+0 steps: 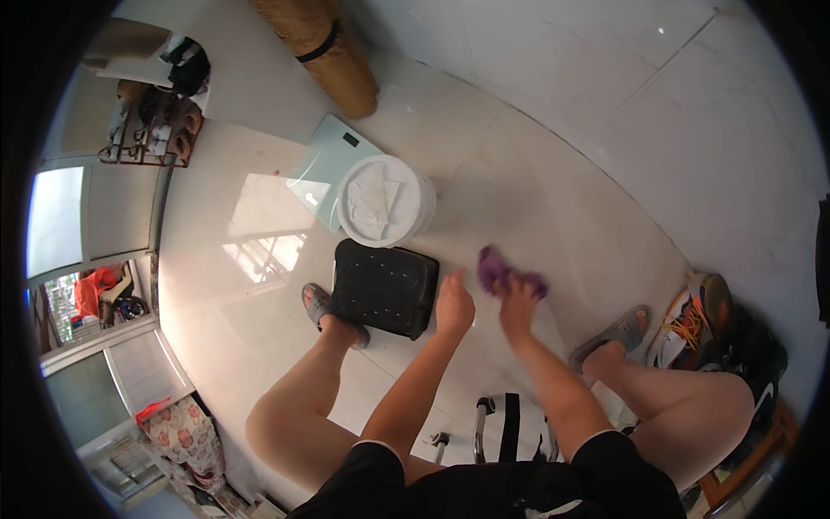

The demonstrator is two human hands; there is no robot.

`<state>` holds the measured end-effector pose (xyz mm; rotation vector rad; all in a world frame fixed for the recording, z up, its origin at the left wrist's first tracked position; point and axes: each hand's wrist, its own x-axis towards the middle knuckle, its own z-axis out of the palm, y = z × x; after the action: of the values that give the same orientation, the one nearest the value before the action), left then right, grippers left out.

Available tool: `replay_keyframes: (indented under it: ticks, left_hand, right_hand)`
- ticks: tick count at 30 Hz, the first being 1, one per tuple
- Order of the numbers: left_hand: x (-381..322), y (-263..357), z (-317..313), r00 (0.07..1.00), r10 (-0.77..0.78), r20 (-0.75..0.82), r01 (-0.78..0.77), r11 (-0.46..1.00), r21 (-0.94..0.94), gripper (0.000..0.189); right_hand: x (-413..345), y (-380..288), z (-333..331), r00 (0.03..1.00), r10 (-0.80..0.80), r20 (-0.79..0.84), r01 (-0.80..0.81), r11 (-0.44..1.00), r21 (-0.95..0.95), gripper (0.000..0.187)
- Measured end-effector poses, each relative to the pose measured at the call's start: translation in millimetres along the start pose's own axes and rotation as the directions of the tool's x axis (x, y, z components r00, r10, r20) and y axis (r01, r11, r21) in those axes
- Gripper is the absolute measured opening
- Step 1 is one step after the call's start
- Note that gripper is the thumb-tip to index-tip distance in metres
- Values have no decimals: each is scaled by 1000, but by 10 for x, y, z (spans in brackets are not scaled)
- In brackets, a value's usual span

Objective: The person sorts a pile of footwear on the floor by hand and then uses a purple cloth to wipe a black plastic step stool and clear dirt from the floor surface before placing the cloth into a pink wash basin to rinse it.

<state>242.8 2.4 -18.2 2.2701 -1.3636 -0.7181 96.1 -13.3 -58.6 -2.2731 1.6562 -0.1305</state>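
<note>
My right hand [517, 311] is on a crumpled purple cloth [494, 267] just above or on the tiled floor; both are blurred. Its fingers bend over the cloth's near right part. To the left, my left hand [455, 308] is beside the right edge of a black plastic box-like object [384, 285] with small paired marks on its top. The left thumb points away from me and the other fingers are mostly hidden, so I cannot tell whether they hold or touch anything. Beyond the black object stands a white round bucket [425, 201] with folded white sheets [375, 198] on top.
A glass scale [327, 149] lies partly behind the bucket. A brown wrapped roll [331, 58] leans farther back. Sneakers [687, 324] sit by the wall at right. Chrome chair legs [480, 428] are below me. A shoe rack [155, 130] stands far left.
</note>
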Motion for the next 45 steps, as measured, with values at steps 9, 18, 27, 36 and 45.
replay_keyframes:
  ticks: [9,18,27,36,45]
  left_hand:
    - [-456,-49,82,880,-187,436,-17,906,422,77]
    - [-556,-182,434,908,-173,382,-98,798,595,82]
    - [-560,-372,481,939,-172,297,-44,798,601,74]
    - [-516,-161,391,892,-247,378,-42,788,614,130]
    - [-509,-73,412,873,-265,408,-51,784,619,129]
  right_hand:
    - [255,728,-415,937,64,-342,55,944,327,53]
    - [827,2391,-755,783,621,-39,-621,777,-105,59]
    - [-1232,-185,236,994,-81,80,55,955,293,38]
    - [139,1451,-799,737,434,-518,-301,897,323,34]
    - [56,3181,-919,645,761,-74,-764,643,-47,46]
